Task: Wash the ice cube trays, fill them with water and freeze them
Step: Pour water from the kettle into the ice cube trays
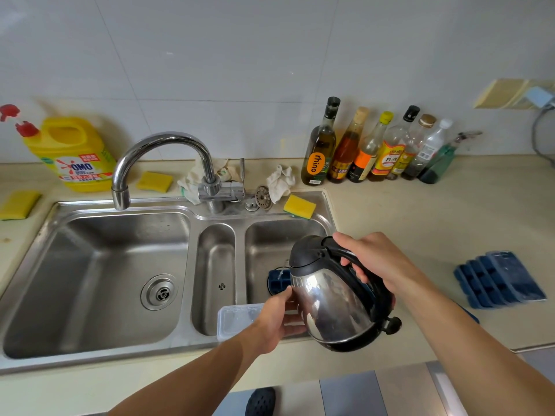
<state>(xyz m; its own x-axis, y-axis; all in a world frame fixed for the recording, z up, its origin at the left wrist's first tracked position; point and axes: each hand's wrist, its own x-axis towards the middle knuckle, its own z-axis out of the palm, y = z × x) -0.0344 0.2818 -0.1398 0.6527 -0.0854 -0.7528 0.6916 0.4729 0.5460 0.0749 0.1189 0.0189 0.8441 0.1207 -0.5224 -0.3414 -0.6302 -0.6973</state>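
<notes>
Filling step in hand. The right hand (371, 259) grips the black handle of one tilted steel electric kettle (333, 298). A thin stream falls into one blue plastic ice cube tray (276, 284) lying in the right basin of the steel sink (270, 235), at five o'clock from the chrome tap (168, 145). The left hand (277, 321) lies spread against the kettle's wall, steadying it. Next move, as judged: level the kettle before overflow, then lift the tray flat. One stack of blue trays (498, 280) sits on the beige surface (420, 220) at three o'clock, seemingly four trays, count uncertain.

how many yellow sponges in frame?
3. Left sponge at the counter's far-left edge; middle sponge on the counter between detergent jug and faucet; right sponge on the sink's back rim. The kettle could hide more.
</notes>
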